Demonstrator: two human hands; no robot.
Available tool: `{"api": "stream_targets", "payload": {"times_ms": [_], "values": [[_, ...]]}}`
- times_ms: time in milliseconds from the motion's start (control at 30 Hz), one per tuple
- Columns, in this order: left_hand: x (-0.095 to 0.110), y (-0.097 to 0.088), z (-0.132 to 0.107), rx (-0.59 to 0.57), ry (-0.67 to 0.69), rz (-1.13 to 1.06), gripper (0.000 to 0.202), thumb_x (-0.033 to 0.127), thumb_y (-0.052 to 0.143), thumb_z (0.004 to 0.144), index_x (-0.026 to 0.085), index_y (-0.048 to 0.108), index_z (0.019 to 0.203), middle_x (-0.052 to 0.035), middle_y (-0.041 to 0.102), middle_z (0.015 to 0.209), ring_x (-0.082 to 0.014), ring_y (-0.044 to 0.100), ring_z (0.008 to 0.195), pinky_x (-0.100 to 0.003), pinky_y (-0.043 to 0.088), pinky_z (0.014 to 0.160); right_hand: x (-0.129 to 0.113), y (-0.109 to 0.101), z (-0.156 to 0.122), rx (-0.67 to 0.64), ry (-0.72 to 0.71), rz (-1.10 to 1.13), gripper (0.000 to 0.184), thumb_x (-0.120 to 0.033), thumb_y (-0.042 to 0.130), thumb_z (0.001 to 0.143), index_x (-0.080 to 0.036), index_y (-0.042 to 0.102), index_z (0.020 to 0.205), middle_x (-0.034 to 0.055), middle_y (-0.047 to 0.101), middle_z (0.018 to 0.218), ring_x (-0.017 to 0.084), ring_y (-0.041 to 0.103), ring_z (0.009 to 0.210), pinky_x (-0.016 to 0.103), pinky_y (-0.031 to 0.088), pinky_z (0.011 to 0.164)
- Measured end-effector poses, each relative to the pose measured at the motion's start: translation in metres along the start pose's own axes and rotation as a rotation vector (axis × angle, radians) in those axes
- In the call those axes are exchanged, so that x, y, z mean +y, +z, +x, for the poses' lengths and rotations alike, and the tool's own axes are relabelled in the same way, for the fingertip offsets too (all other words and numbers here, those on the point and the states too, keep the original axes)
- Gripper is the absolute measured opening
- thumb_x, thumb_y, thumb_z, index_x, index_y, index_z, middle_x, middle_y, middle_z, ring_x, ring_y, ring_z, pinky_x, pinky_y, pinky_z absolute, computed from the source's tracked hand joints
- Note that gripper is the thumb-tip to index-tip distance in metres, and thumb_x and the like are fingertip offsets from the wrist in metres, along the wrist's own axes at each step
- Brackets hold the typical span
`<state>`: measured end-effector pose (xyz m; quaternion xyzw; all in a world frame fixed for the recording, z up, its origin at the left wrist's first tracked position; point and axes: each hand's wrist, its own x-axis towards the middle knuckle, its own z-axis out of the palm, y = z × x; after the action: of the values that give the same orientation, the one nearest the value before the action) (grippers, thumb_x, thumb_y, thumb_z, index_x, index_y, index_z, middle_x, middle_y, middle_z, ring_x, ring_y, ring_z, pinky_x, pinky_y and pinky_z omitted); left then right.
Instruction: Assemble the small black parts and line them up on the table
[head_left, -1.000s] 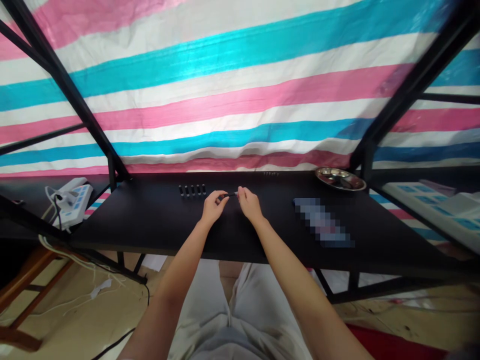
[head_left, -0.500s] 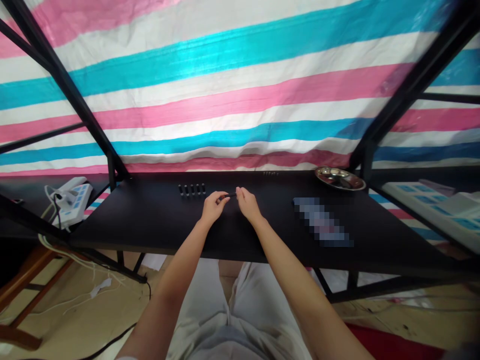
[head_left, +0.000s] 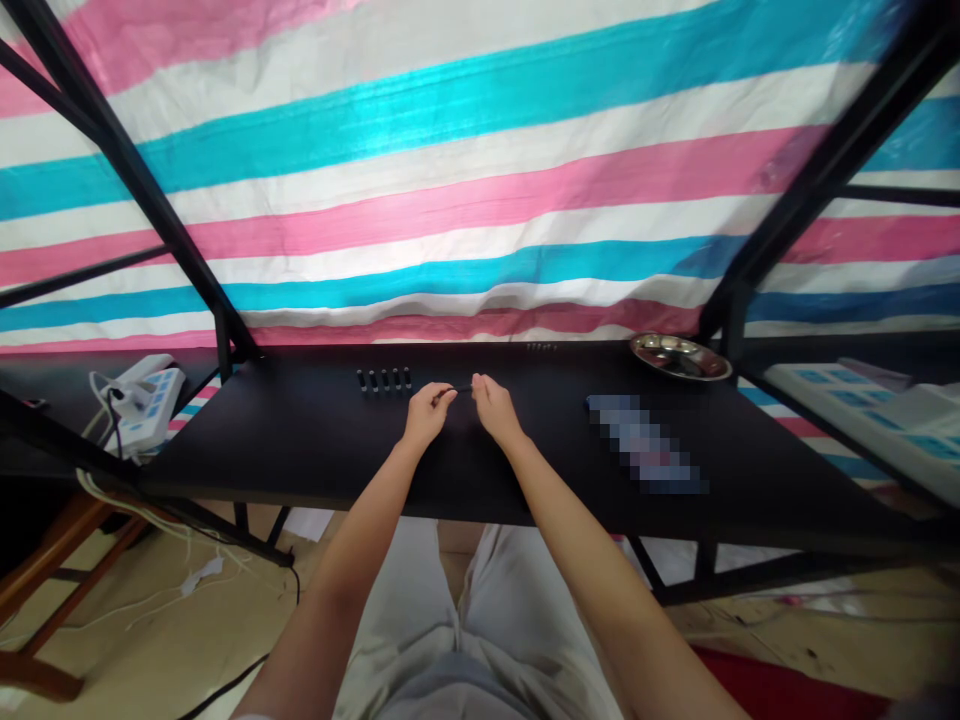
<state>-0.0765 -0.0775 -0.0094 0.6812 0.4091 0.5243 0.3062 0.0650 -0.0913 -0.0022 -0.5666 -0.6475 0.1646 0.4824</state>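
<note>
My left hand (head_left: 426,413) and my right hand (head_left: 495,408) meet over the middle of the black table (head_left: 315,440). Both pinch the ends of one small thin black rod-like piece (head_left: 459,389) held level between them. Its exact kind is too small to make out. A short row of several small upright black cylinders (head_left: 385,380) stands on the table just left of and behind my left hand.
A round metal dish (head_left: 679,357) sits at the table's far right corner, and a blurred flat item (head_left: 645,445) lies right of my hands. Tiny dark parts (head_left: 542,347) rest near the back edge. A white power strip (head_left: 144,402) is at the left. Black frame posts rise on both sides.
Both hands have stayed almost still; my right hand has edged slightly left, toward my left hand, with the small black piece still held between them.
</note>
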Motion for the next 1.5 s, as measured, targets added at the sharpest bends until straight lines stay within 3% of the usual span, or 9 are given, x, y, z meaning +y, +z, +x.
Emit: {"api": "stream_targets", "payload": {"times_ms": [233,433,800,1233,1500], "values": [[0.005,-0.001,0.001,-0.097,-0.11,-0.096,0.026,0.041,0.05,0.079,0.017,0.057,0.071,-0.0007,0.06,0.066,-0.0065,0.05,0.046,-0.019,0.041,0.049,0.0,0.001,0.0,-0.005,0.001,-0.019,0.04,-0.047,0.022,0.088,-0.022,0.039,0.062,-0.0004,0.047,0.056,0.012,0.044,0.054,0.024,0.035,0.057],[-0.005,0.002,0.003,-0.178,-0.256,-0.23,0.036,0.048,0.045,0.08,0.015,0.051,0.066,-0.0023,0.058,0.067,-0.0063,0.05,0.043,-0.017,0.031,0.037,0.001,0.002,-0.001,-0.022,-0.009,-0.036,0.038,-0.046,0.023,0.088,-0.022,0.038,0.062,-0.0008,0.047,0.057,0.012,0.043,0.053,0.025,0.034,0.056],[0.007,0.001,0.005,-0.148,-0.44,-0.402,0.041,0.053,0.051,0.075,0.015,0.046,0.062,0.0009,0.051,0.055,-0.0064,0.049,0.039,-0.017,0.028,0.035,-0.001,0.004,-0.002,-0.024,-0.01,-0.028,0.035,-0.045,0.024,0.088,-0.022,0.036,0.064,-0.0014,0.044,0.057,0.012,0.042,0.054,0.024,0.033,0.056],[0.01,0.0,0.003,-0.111,-0.428,-0.326,0.045,0.054,0.046,0.077,0.016,0.04,0.054,0.003,0.046,0.047,-0.0056,0.045,0.037,-0.018,0.028,0.038,0.003,0.007,-0.003,0.005,-0.036,0.022,0.038,-0.048,0.027,0.087,-0.022,0.035,0.061,-0.0024,0.04,0.054,0.011,0.039,0.05,0.024,0.031,0.054],[0.009,-0.001,0.003,-0.099,-0.407,-0.316,0.046,0.054,0.045,0.078,0.016,0.038,0.052,0.0026,0.045,0.045,-0.0058,0.044,0.036,-0.019,0.028,0.038,0.001,0.006,-0.004,0.013,-0.04,0.07,0.044,-0.057,0.025,0.085,-0.022,0.036,0.061,-0.0021,0.042,0.054,0.012,0.04,0.051,0.024,0.032,0.055]]}}
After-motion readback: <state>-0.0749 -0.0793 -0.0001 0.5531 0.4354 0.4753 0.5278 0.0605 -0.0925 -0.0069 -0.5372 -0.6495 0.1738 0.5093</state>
